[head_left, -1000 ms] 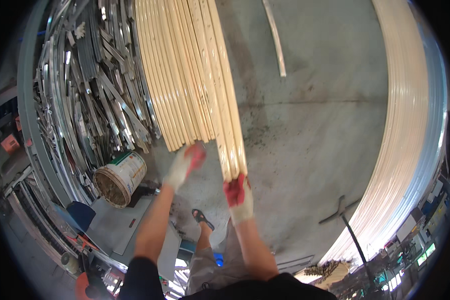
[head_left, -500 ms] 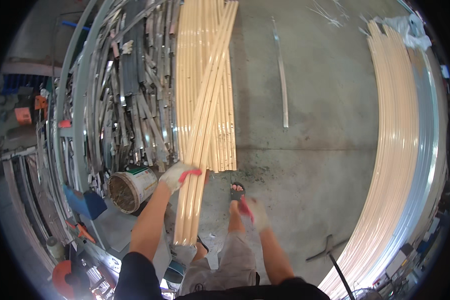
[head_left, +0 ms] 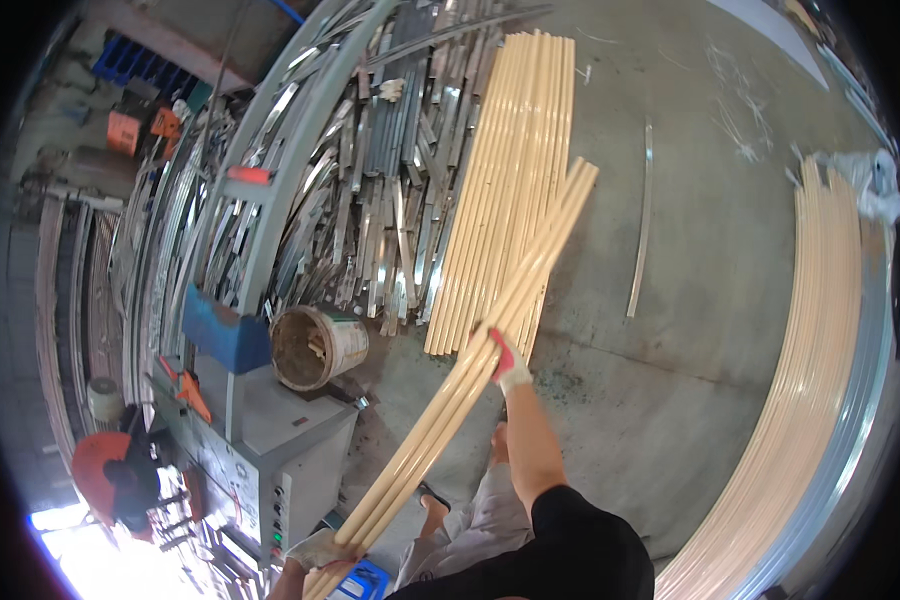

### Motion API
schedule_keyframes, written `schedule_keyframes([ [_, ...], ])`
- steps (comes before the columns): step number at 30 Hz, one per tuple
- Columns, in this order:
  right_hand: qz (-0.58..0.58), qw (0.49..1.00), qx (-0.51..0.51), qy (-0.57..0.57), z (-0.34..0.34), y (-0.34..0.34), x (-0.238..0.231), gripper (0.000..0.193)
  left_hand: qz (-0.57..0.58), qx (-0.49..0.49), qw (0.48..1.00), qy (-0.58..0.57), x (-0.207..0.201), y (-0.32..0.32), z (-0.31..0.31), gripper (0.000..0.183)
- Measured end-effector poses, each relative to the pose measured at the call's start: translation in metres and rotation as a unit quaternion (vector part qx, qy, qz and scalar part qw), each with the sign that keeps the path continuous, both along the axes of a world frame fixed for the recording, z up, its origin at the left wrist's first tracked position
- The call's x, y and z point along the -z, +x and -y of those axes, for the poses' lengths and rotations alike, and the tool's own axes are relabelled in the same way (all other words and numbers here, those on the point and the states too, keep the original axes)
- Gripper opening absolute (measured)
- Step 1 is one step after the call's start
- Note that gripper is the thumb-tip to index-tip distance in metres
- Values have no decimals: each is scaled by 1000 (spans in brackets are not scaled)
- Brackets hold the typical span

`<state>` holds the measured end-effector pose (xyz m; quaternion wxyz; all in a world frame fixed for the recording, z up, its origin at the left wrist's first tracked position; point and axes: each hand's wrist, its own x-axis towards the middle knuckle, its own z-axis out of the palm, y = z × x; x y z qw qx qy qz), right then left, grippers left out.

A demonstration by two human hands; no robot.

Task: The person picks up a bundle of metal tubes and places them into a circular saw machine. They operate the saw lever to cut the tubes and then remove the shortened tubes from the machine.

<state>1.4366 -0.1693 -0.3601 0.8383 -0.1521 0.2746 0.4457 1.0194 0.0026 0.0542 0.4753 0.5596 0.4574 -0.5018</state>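
I hold a small bundle of long, glossy cream-yellow tubes (head_left: 425,425) slantwise, from the lower left to the upper middle. My left hand (head_left: 313,550), in a pale glove, is closed around their near end, its fingers partly hidden. Farther up, my right hand (head_left: 508,360), in a pale glove with a red palm, grips the bundle near its middle. The far part of the bundle crosses over a stack of similar cream tubes (head_left: 510,150) lying side by side on the floor.
Metal offcuts (head_left: 370,190) are heaped left of the stack, beside a tipped bucket (head_left: 340,345). A grey machine (head_left: 305,450) stands at lower left. One strip (head_left: 643,225) lies on the floor. More long tubes (head_left: 780,440) run along the right.
My left hand has moved down to the bundle's near end, and my right hand has taken hold of its middle. The bundle has swung to a steeper slant; the view has turned left.
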Motion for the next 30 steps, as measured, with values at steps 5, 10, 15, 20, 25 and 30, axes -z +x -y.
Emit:
schedule_keyframes([
  [5,8,998,-64,-5,25,-107,-184,55,42,177,961,210,32,-213,-29,70],
  [10,298,953,-46,43,4,-172,-363,59,60,240,920,305,46,-176,-53,96],
  [15,502,856,-126,4,-21,-282,-474,64,485,-3,799,355,-156,-148,-29,69],
  [20,649,706,-284,-21,-32,-366,-535,56,774,-100,550,297,-356,-253,-30,110],
  [25,795,356,-491,-10,-72,-485,-608,31,796,-434,281,314,-371,-487,-71,107],
  [30,746,223,-628,14,-98,-534,-579,37,771,-582,97,239,-224,-639,-44,66],
])
